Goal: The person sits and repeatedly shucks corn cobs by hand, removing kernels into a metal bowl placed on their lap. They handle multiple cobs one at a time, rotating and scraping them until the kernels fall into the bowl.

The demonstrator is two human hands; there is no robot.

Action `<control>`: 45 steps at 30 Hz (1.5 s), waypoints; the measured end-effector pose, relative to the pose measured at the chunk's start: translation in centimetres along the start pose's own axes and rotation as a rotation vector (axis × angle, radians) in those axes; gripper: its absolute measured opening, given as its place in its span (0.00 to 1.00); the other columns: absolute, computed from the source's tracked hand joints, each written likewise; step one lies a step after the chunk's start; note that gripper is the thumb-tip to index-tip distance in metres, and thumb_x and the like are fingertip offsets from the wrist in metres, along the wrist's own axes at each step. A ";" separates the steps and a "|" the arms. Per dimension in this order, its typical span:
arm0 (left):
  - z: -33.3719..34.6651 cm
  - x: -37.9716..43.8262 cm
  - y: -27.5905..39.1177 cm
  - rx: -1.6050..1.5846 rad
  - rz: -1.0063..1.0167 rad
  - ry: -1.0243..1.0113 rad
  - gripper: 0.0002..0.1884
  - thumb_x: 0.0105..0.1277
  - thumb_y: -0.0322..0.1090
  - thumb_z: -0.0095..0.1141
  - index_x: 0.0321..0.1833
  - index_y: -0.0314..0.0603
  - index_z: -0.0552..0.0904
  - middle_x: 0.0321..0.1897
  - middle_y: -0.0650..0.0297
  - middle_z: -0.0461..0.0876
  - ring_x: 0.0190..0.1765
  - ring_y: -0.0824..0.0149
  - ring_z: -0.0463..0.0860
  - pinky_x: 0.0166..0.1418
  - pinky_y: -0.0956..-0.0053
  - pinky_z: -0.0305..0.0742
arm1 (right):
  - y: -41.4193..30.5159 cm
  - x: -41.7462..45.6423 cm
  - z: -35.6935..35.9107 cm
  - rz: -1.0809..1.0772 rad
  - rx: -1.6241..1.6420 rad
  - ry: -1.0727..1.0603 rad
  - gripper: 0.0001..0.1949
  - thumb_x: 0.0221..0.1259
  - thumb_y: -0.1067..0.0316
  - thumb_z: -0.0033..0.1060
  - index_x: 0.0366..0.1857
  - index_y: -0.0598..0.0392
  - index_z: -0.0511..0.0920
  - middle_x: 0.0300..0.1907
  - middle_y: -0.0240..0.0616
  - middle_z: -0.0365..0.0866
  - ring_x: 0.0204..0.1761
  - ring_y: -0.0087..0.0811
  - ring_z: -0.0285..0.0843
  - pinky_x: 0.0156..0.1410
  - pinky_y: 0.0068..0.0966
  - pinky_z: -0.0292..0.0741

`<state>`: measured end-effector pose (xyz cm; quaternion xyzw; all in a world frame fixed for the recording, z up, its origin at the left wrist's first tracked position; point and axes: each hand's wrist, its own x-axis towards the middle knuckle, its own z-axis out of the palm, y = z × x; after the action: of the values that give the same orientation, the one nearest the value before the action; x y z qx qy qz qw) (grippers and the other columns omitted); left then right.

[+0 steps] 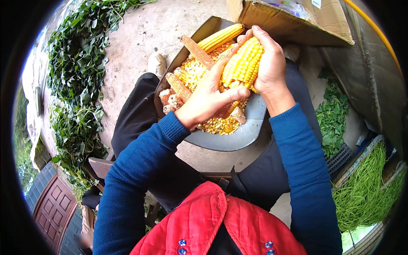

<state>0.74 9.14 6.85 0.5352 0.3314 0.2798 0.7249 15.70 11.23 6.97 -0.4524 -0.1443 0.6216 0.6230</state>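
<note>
Both my hands hold an ear of yellow corn (244, 62) above a grey metal scoop-shaped pan (236, 137). My right hand (271, 62) wraps the ear's upper and right side. Around its lower left side is my left hand (210, 92), the thumb against kernels near the lower end. Beneath them the pan holds loose kernels (220, 126), several bare cobs, one of them a long reddish cob (196, 49), and another full ear of corn (221, 36) lying at the back. My hands hide part of the pan's contents.
A cardboard box (287, 24) stands beyond the pan at the right. Leafy green vines (76, 70) are heaped along the left. To the right lie green leaves (333, 118), a dark plastic crate (339, 159) and a basket of thin green stems (363, 194). Another person (87, 220) is at the lower left.
</note>
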 end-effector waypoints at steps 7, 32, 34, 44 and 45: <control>-0.1 0.2 -0.1 0.176 0.008 -0.014 0.36 0.62 0.44 0.60 0.67 0.31 0.60 0.59 0.51 0.71 0.63 0.65 0.69 0.64 0.71 0.64 | -0.1 0.1 -0.4 0.043 0.022 -0.011 0.10 0.66 0.61 0.47 0.29 0.54 0.73 0.26 0.37 0.77 0.26 0.32 0.78 0.35 0.27 0.77; -0.1 0.0 -0.3 0.661 0.248 0.040 0.33 0.61 0.35 0.51 0.67 0.26 0.56 0.59 0.39 0.67 0.63 0.47 0.68 0.68 0.63 0.60 | -0.9 0.0 0.4 -0.033 -0.086 -0.008 0.10 0.65 0.63 0.48 0.28 0.57 0.73 0.25 0.38 0.77 0.25 0.30 0.77 0.35 0.25 0.76; -0.3 0.1 0.0 0.631 0.259 -0.004 0.33 0.62 0.34 0.50 0.67 0.25 0.55 0.60 0.39 0.66 0.64 0.47 0.67 0.68 0.63 0.59 | -1.3 0.0 0.5 -0.018 -0.091 0.011 0.10 0.65 0.63 0.48 0.28 0.57 0.73 0.25 0.38 0.76 0.26 0.30 0.76 0.36 0.25 0.76; -1.0 0.5 0.3 0.749 0.202 0.032 0.39 0.61 0.46 0.59 0.68 0.30 0.56 0.53 0.38 0.72 0.53 0.42 0.75 0.58 0.60 0.71 | -0.9 0.0 0.9 -0.008 -0.122 0.044 0.11 0.65 0.63 0.47 0.27 0.57 0.73 0.25 0.38 0.77 0.26 0.30 0.76 0.38 0.25 0.75; -1.1 0.7 0.2 0.735 0.141 0.017 0.39 0.61 0.48 0.59 0.68 0.31 0.56 0.52 0.39 0.73 0.52 0.41 0.76 0.56 0.59 0.72 | -0.9 0.0 1.1 -0.001 -0.129 0.047 0.11 0.65 0.63 0.47 0.27 0.57 0.73 0.25 0.38 0.76 0.26 0.30 0.76 0.37 0.24 0.75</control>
<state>0.26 10.39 6.67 0.7789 0.3778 0.1958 0.4607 15.49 11.80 8.25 -0.5063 -0.1695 0.5998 0.5959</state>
